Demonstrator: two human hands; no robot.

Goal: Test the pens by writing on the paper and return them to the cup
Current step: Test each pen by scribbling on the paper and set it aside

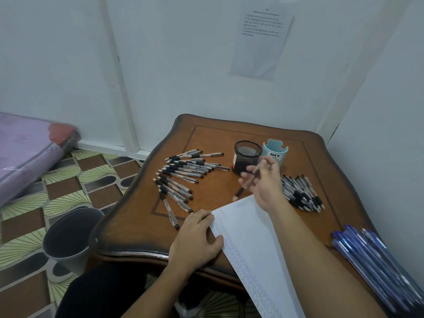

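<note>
Pen with a clear body and a black grip (240, 192) is in the right hand (263, 182), up above the brown wooden table (142, 226). The fingers are curled around it and hold it. The pen is blurry. It is slanted: its pale tip points down and left, at the top corner of the white paper sheet (252, 228), and its other end points up at the cups.

The light blue plastic cup (275, 156) has "DIY" on it in black letters. Smaller writing under that is too tiny to read. The black wire mesh cup (241, 161) stands just beside it, on its left.

The paper has rows of small pen marks down its left side. The left hand (197, 237) rests on the paper's left edge with loose fingers and grips nothing.

A spread-out pile of clear pens with black grips (183, 173) lies left of the cups. A tighter pile of the same pens (302, 193) lies to the right. A bunch of blue pens (371, 255) lies at the table's right edge.

A printed sheet on the wall (261, 37) has words too small to read.
</note>
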